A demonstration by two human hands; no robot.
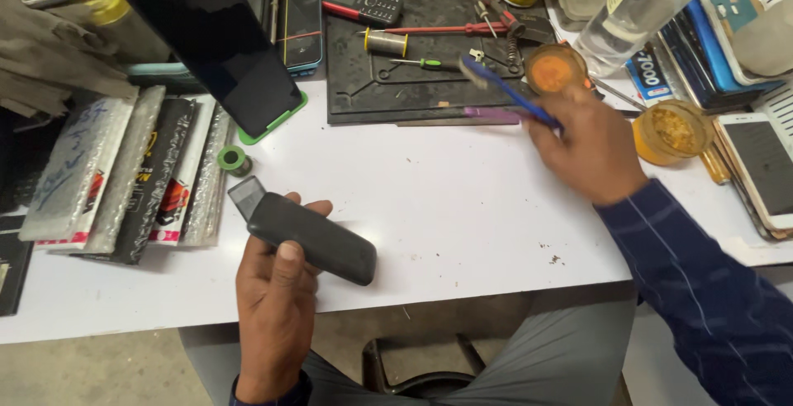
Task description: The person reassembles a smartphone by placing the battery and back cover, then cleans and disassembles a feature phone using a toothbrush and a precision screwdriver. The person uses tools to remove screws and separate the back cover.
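My left hand (277, 299) grips a black oblong device (310, 237) with a grey end piece, held over the front edge of the white table (462, 208). My right hand (591, 150) is shut on a blue-handled brush (504, 88), blurred by motion, its head over the black work mat (429, 42). A purple tool (491, 113) lies at the mat's front edge, under the brush.
A large dark phone (219, 42) leans on a green stand. Packaged parts (124, 175) lie at left, a solder reel (234, 160) beside them. Screwdrivers, a thread spool and a keypad phone sit on the mat. An orange jar (671, 132), a clear bottle (636, 9) and phones crowd the right.
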